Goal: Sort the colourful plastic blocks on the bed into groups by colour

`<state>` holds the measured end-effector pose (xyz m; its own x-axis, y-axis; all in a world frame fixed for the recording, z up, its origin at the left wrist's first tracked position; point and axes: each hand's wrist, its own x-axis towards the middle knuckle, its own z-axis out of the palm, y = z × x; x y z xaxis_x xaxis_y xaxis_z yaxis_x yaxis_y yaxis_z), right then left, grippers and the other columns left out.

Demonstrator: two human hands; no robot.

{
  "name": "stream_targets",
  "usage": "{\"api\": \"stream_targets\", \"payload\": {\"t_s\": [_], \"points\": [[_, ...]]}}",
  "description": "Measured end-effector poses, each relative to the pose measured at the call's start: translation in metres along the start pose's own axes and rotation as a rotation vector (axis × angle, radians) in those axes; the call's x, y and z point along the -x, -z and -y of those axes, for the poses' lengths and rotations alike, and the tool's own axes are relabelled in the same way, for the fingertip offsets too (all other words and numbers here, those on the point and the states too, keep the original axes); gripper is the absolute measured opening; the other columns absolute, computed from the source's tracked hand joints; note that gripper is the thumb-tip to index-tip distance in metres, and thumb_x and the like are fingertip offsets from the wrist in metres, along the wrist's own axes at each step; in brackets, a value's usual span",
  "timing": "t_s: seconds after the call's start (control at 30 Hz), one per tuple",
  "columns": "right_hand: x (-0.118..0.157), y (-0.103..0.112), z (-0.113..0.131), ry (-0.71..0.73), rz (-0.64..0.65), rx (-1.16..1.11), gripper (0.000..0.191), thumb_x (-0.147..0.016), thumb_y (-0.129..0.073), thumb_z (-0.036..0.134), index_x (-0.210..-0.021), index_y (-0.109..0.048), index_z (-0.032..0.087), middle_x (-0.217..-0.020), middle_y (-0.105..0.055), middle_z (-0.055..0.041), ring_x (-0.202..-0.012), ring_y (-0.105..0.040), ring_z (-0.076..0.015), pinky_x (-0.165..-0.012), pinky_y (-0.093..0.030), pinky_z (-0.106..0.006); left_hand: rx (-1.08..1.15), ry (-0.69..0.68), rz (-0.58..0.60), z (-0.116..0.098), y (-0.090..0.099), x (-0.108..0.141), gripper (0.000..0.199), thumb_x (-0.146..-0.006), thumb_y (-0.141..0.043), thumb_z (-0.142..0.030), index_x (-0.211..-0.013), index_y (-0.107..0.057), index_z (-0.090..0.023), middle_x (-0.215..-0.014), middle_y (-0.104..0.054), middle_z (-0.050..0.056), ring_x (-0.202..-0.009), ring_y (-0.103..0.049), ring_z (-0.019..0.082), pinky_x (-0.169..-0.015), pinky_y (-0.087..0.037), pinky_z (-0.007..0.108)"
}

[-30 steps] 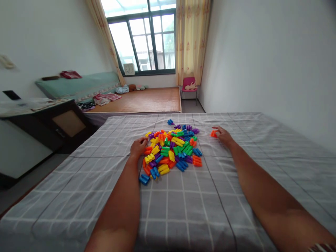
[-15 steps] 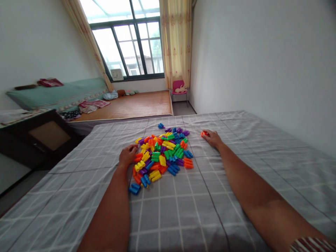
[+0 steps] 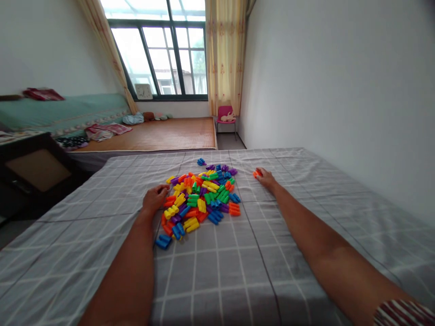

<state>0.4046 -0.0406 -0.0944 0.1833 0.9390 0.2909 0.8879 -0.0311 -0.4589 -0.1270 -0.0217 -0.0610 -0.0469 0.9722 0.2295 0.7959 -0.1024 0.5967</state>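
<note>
A heap of red-orange, yellow, green, blue and purple plastic building blocks (image 3: 201, 206) lies on the grey checked cloth (image 3: 217, 271). At the heap's left edge rests my left hand (image 3: 155, 197), its fingers curled together; whatever may be inside them is hidden. Farther right, apart from the heap, my right hand (image 3: 266, 177) has its fingers closed on an orange block (image 3: 257, 173) low over the cloth. An orange block (image 3: 234, 208) lies at the heap's right edge, and a blue block (image 3: 163, 242) sits at its near left corner.
Beyond the cloth-covered surface stands a low bed with a brown mat (image 3: 170, 133). A dark cabinet (image 3: 37, 163) is at the left, a pink chair (image 3: 224, 111) at the back, and a white wall (image 3: 333, 90) along the right.
The whole view has shifted, so the heap and both hands appear farther left. Against the blocks, the hands keep nearly the same places, and the right still holds the orange block.
</note>
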Motion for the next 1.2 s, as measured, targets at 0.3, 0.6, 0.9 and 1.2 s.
{"api": "stream_targets", "payload": {"t_s": [0.3,0.6,0.9,1.2], "points": [[0.019,0.001,0.004,-0.007,-0.058,0.026,0.047,-0.086,-0.053,0.032,-0.131,-0.056,0.022,-0.126,-0.065,-0.0086,-0.115,-0.057,-0.0259,-0.1,-0.044,-0.041,-0.034,-0.011,0.011,-0.005,0.0,0.0,0.034,-0.084,-0.047,-0.031,-0.104,-0.072,-0.023,-0.104,-0.075,0.002,-0.092,-0.067,0.018,-0.075,-0.048,0.022],[0.025,0.011,-0.002,0.098,-0.091,0.024,0.043,-0.082,-0.057,0.032,-0.122,-0.064,0.017,-0.121,-0.067,-0.0116,-0.111,-0.061,-0.0267,-0.099,-0.046,-0.041,-0.144,0.066,0.051,-0.019,-0.003,0.005,0.033,-0.086,-0.049,-0.028,-0.11,-0.071,-0.026,-0.109,-0.073,0.002,-0.094,-0.066,0.018,-0.072,-0.046,0.023],[0.029,0.011,-0.003,0.022,-0.104,0.03,0.047,-0.083,-0.056,0.04,-0.124,-0.063,0.018,-0.115,-0.069,-0.0118,-0.103,-0.064,-0.0274,-0.092,-0.049,-0.041,-0.164,-0.127,0.221,-0.017,0.006,0.002,0.032,-0.082,-0.053,-0.021,-0.107,-0.073,-0.022,-0.111,-0.071,0.005,-0.094,-0.065,0.018,-0.08,-0.047,0.025],[0.019,0.018,0.008,-0.062,-0.059,0.085,0.047,-0.083,-0.057,0.042,-0.123,-0.063,0.018,-0.115,-0.07,-0.01,-0.1,-0.064,-0.025,-0.089,-0.049,-0.036,-0.063,-0.19,0.134,-0.002,0.004,0.009,0.035,-0.084,-0.048,-0.032,-0.107,-0.073,-0.022,-0.1,-0.074,0.003,-0.088,-0.065,0.018,-0.074,-0.047,0.025]]}}
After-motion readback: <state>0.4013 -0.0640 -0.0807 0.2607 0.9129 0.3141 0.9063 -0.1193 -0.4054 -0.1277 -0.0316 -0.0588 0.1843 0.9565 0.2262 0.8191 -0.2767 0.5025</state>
